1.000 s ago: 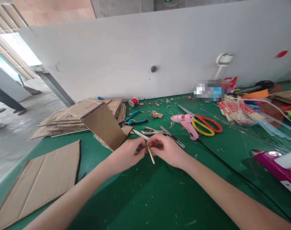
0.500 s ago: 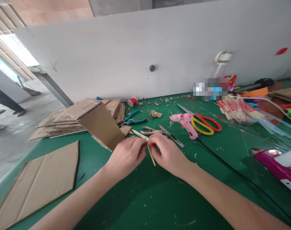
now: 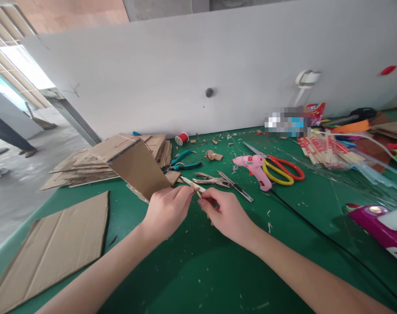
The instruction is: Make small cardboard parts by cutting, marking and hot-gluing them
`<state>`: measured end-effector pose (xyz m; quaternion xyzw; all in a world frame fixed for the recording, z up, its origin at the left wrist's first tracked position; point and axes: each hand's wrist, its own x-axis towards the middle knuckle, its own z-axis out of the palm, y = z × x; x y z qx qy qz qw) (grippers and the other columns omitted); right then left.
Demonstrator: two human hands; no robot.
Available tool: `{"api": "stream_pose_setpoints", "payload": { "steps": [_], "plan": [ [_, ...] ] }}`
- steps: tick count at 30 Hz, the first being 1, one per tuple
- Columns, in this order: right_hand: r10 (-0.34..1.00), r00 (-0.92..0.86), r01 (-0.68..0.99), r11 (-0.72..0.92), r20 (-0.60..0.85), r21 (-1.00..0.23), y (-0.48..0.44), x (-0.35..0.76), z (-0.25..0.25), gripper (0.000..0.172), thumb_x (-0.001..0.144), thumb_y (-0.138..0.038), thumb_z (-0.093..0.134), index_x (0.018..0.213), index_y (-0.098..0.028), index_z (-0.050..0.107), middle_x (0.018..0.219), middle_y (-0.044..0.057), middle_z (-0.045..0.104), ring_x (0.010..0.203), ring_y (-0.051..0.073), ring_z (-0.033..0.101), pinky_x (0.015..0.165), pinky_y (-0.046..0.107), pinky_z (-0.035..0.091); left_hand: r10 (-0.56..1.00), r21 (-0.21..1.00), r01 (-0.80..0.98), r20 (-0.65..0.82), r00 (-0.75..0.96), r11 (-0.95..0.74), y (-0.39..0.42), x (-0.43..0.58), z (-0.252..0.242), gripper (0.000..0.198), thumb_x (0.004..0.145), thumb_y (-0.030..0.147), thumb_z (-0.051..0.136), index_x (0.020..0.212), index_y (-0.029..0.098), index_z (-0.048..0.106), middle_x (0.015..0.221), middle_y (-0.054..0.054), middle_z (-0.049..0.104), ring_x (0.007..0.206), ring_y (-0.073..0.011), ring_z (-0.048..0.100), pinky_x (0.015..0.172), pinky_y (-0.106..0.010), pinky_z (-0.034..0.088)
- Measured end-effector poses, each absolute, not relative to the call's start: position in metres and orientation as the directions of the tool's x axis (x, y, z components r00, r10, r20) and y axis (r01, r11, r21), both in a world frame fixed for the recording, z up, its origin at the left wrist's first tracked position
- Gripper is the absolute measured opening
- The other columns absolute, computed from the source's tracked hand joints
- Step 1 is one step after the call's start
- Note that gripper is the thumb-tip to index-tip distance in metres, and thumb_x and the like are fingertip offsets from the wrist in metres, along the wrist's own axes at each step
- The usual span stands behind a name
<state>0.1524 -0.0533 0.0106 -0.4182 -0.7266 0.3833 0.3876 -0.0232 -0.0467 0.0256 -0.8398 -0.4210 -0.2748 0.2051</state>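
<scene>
A flat cardboard sheet [image 3: 54,250] lies on the green bench [image 3: 191,270] at 9 o'clock from the hands. Behind it, at 10 o'clock, sits a pile of cardboard pieces [image 3: 96,161], and one folded cardboard flap [image 3: 141,170] leans up just beside the left hand.

The left hand [image 3: 165,211] has its grip closed narrow, with the fingertips pinching a thin wooden stick [image 3: 193,185]. The stick is in the middle of the bench, between the two hands, and its pale end pokes out toward 11 o'clock. The right hand [image 3: 226,216] touches the same stick from the other side, its thumb and fingers curled tight on it.

At 12 o'clock from the hands are teal pliers [image 3: 183,162] and a red thread spool [image 3: 181,138] near the white wall [image 3: 198,61]. Just past the right hand lie silver pliers [image 3: 211,179]. At 1 o'clock rests a pink glue gun [image 3: 255,168], touching red and yellow scissors [image 3: 281,170]. At 2 o'clock is a bundle of sticks in wrappers [image 3: 322,150]. At 3 o'clock a purple tool [image 3: 378,226] sits at the bench edge.
</scene>
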Motion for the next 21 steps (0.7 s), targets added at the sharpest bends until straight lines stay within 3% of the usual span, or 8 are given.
{"api": "stream_pose_setpoints", "payload": {
  "steps": [3,6,9,12,16,21],
  "plan": [
    [0.92,-0.361,0.212,0.241,0.153,-0.947,-0.054,0.151,0.014,0.023,0.091,-0.027,0.042,0.071,-0.02,0.05,0.055,-0.005,0.047,0.04,0.007,0.042,0.042,0.022,0.035,0.579,-0.11,0.805,0.639,0.507,-0.583,-0.046,-0.024,0.024,0.019,0.091,0.02,0.045,0.08,0.017,0.061,0.063,-0.001,0.067,0.052,-0.014,0.062,0.048,-0.024,0.043],
    [0.885,-0.465,-0.081,-0.054,-0.011,-0.995,-0.054,0.15,0.018,0.026,0.091,-0.029,0.043,0.067,-0.019,0.048,0.054,-0.005,0.042,0.041,0.006,0.038,0.038,0.019,0.03,0.578,-0.067,0.788,0.643,0.503,-0.611,-0.047,-0.025,0.026,0.019,0.092,0.02,0.045,0.081,0.016,0.06,0.063,-0.001,0.067,0.053,-0.0127,0.061,0.05,-0.023,0.044],
    [0.795,-0.597,-0.332,-0.367,-0.108,-0.869,-0.052,0.151,0.02,0.022,0.089,-0.032,0.051,0.073,-0.017,0.053,0.055,-0.006,0.04,0.042,0.004,0.032,0.036,0.016,0.022,0.535,-0.051,0.752,0.672,0.513,-0.657,-0.049,-0.024,0.03,0.017,0.091,0.019,0.046,0.081,0.016,0.059,0.06,0.001,0.064,0.05,-0.0111,0.058,0.049,-0.023,0.043],
    [0.72,-0.685,-0.42,-0.512,-0.108,-0.749,-0.052,0.153,0.019,0.02,0.087,-0.031,0.057,0.074,-0.015,0.055,0.054,-0.008,0.038,0.042,0.002,0.025,0.036,0.015,0.017,0.471,-0.068,0.708,0.701,0.536,-0.703,-0.051,-0.023,0.034,0.012,0.089,0.014,0.049,0.081,0.016,0.057,0.064,0.0,0.066,0.051,-0.0112,0.058,0.05,-0.023,0.044],
    [0.727,-0.681,-0.43,-0.496,-0.089,-0.755,-0.052,0.154,0.018,0.021,0.086,-0.031,0.058,0.073,-0.015,0.056,0.053,-0.008,0.037,0.042,0.002,0.024,0.037,0.015,0.016,0.421,-0.094,0.673,0.714,0.559,-0.734,-0.053,-0.022,0.034,0.009,0.086,0.008,0.052,0.082,0.014,0.056,0.076,-0.003,0.071,0.057,-0.0133,0.063,0.052,-0.024,0.047],
    [0.824,-0.565,-0.34,-0.275,-0.039,-0.899,-0.051,0.151,0.021,0.022,0.086,-0.035,0.055,0.074,-0.017,0.054,0.054,-0.007,0.042,0.042,0.004,0.032,0.037,0.017,0.022,0.477,-0.057,0.749,0.738,0.477,-0.661,-0.055,-0.022,0.03,0.006,0.085,0.012,0.054,0.087,0.016,0.058,0.07,-0.001,0.07,0.056,-0.0145,0.064,0.053,-0.025,0.046]
  ]
}}
